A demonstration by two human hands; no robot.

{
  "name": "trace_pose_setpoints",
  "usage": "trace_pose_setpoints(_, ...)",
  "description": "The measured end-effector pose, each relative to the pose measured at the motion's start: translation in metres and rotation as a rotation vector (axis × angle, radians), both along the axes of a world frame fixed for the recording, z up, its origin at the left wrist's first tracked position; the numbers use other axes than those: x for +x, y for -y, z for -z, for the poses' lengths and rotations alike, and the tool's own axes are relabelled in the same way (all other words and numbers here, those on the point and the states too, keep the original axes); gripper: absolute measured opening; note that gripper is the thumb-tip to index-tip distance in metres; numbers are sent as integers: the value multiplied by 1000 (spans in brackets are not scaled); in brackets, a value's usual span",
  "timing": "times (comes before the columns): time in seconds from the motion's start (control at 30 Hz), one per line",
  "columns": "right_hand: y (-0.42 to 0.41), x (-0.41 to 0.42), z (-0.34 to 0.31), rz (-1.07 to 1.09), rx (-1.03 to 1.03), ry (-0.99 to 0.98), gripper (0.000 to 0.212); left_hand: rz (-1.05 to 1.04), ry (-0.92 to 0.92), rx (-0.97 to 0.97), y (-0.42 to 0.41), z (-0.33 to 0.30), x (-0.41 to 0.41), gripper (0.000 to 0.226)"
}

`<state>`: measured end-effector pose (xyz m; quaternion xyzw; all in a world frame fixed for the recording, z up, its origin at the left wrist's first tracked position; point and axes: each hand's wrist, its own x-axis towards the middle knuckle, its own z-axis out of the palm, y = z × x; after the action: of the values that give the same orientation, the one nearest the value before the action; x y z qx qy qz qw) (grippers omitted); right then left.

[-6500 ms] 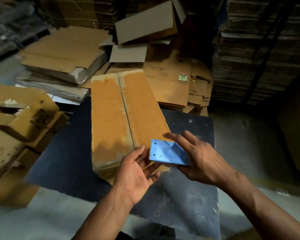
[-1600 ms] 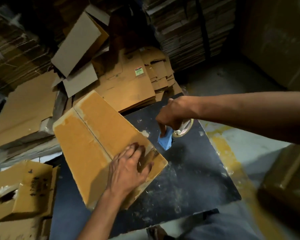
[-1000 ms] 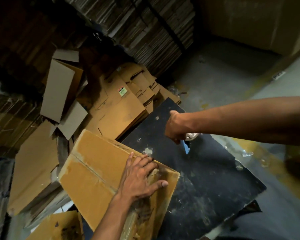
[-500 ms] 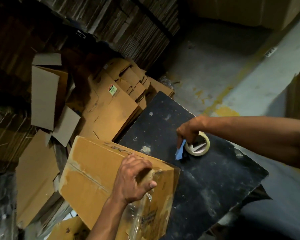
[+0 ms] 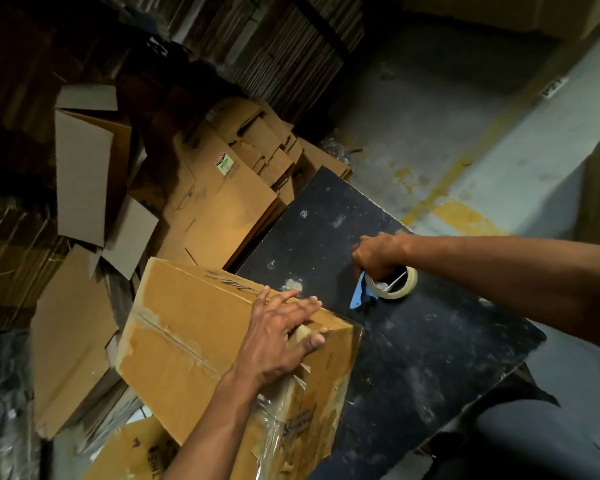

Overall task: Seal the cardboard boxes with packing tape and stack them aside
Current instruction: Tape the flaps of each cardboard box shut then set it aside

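The cardboard box (image 5: 194, 348) sits at the near left edge of the black table (image 5: 430, 358), its long axis running from near right to far left, so one short end faces the table's middle. Its top seam follows that same line, and clear tape (wrinkled and shiny) hangs down the near end. The left hand (image 5: 278, 341) lies on the box's top right corner, fingers spread flat and pointing toward the far right, thumb over the edge. Farther right on the table, apart from the box, the roll of tape (image 5: 395, 285) lies flat with a blue cutter (image 5: 359, 294) beside it. The right hand (image 5: 374, 254) reaches in from the right, forearm level, fingers curled onto the roll. Flattened cardboard sheets (image 5: 219, 202) lie piled beyond the table.
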<state>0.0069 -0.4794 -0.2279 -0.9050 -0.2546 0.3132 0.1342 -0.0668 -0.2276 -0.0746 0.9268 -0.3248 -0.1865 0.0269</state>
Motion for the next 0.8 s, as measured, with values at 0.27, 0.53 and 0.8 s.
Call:
trace_pose_setpoints(0.27,0,-56,-40,232,256,251,53,-129,190,-171,-15,16,-6,48)
trace_pose_setpoints(0.53,-96,-196,-58,803,1088,70,79,-97,248,-213,-17,22,-5,54)
trace_pose_setpoints(0.8,-197,-219,-39,1081,1082,348,104,-69,251,-226,-20,31,-2,55)
